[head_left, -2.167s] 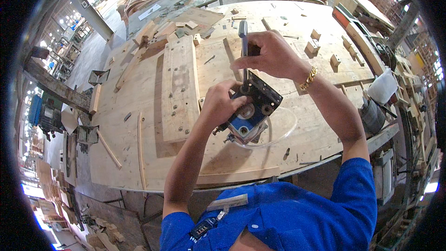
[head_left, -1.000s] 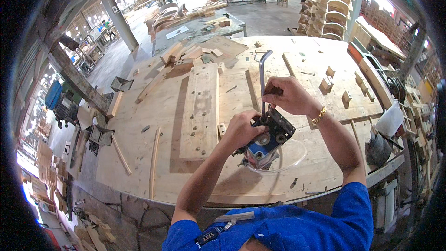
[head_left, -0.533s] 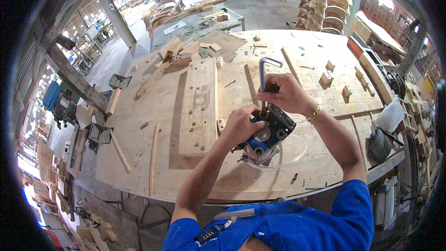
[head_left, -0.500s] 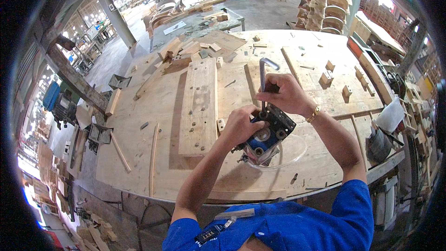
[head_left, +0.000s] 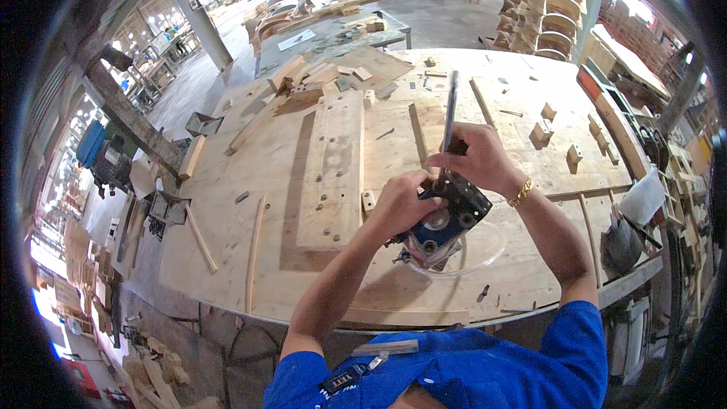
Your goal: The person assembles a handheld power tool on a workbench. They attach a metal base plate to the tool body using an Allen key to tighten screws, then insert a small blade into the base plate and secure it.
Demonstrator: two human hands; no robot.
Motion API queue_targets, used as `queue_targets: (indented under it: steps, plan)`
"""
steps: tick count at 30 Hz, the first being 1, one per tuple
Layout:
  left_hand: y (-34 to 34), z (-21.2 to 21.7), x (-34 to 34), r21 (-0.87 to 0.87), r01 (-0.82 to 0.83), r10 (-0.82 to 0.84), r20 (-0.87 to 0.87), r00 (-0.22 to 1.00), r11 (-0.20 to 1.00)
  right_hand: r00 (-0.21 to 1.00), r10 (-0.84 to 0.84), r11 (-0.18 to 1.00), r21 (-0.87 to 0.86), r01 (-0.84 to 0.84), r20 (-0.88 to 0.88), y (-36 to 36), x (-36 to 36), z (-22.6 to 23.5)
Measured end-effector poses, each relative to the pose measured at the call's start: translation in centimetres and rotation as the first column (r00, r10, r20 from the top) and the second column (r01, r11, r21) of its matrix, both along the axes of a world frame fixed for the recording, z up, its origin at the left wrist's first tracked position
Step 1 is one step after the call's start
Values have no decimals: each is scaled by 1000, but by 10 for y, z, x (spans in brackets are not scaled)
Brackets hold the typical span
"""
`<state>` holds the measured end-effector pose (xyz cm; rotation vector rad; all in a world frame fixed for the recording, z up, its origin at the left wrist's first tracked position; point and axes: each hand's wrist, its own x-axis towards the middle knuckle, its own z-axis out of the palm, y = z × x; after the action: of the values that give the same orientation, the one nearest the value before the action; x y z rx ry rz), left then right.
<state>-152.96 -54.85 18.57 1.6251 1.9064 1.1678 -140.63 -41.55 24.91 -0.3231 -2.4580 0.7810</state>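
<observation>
My left hand point(head_left: 405, 203) is closed on a blue and black router-like power tool point(head_left: 468, 203), its flat base plate turned up. A clear plastic part hangs at the tool's near side, and a clear loop lies on the table beneath. In my right hand point(head_left: 485, 157) is a long metal hex key point(head_left: 452, 102), standing nearly upright. The fingers are pinched round its lower shaft, and its lower end meets the base plate near my left fingertips. Exactly where the tip sits is hidden. A gold bracelet point(head_left: 522, 193) circles my right wrist.
A thick board with bolts point(head_left: 331, 174) lies left of my hands on the plywood table point(head_left: 219, 220). Small wooden blocks point(head_left: 542, 132) stand to the right. Wood offcuts point(head_left: 303, 79) are heaped at the far left. A small dark fastener point(head_left: 483, 292) rests near the front edge.
The hex key has turned about its shaft, so its bent upper arm no longer points out to the right. My right hand has turned with it, while the left still holds the tool.
</observation>
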Motion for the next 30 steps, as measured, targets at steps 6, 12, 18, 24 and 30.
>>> queue_targets:
  steps: [6,12,18,24,30]
  plan:
    - [1,-7,-1,-12,-17,15,-98,995,1000,990,129,971,-197,-138,-59,8,2,-13]
    - [0,-9,0,14,-10,11,-72,997,1000,993,-63,992,-102,73,103,-4,4,1]
    - [4,-13,0,-12,-37,36,-39,999,999,965,187,979,46,-198,185,14,6,-1]
    - [6,-5,-1,-5,3,-3,-8,1000,1000,996,58,982,175,-68,61,8,-2,-2]
    - [4,-5,2,-34,-10,9,-21,1000,999,993,10,973,232,17,-115,0,3,-12]
